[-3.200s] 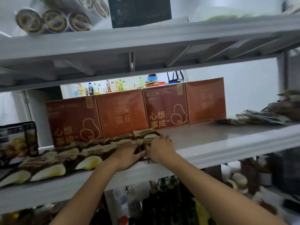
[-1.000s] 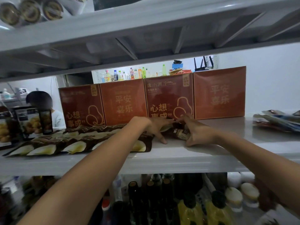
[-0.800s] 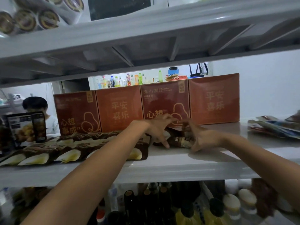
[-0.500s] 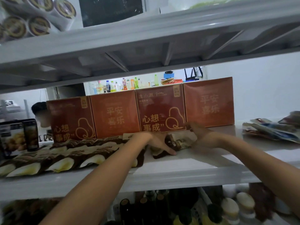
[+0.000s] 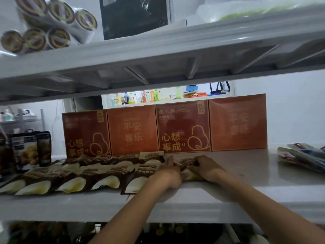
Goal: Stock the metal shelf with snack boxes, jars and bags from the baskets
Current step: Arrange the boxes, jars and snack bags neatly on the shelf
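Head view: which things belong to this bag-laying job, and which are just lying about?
In the job: left hand, right hand, end bag between them, row of brown snack bags, middle shelf.
Lying about: four red boxes, wrapped jars up top, flat packets at right, dark pouches at left.
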